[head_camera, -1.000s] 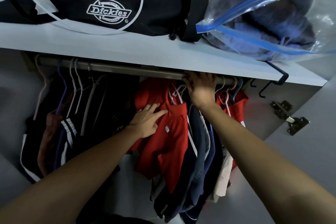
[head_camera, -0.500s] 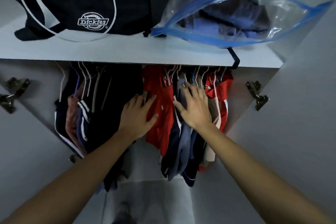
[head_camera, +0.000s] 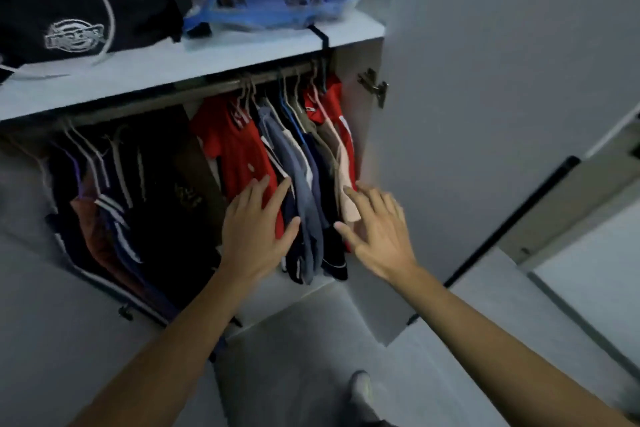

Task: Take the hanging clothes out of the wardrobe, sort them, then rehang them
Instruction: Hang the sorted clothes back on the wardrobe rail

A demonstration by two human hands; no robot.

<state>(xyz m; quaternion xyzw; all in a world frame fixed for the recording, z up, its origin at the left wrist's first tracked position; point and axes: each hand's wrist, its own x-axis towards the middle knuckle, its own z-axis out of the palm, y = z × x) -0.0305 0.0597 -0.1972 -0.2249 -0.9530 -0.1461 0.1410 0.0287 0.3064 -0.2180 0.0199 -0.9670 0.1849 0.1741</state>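
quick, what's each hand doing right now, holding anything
Left hand: open, fingers spread, against the red shirt, holding nothing.
Right hand: open, fingers spread, by the right-side hanging clothes, gripping nothing.

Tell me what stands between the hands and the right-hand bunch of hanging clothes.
Nothing visible does. The left hand lies open against the red shirt, and the right hand is open at the pale garment. Both wardrobe doors stand open.

Red, blue and beige hanging clothes (head_camera: 294, 163) are bunched at 1 o'clock on the rail (head_camera: 194, 94); dark garments (head_camera: 138, 191) are hung at 9 o'clock.
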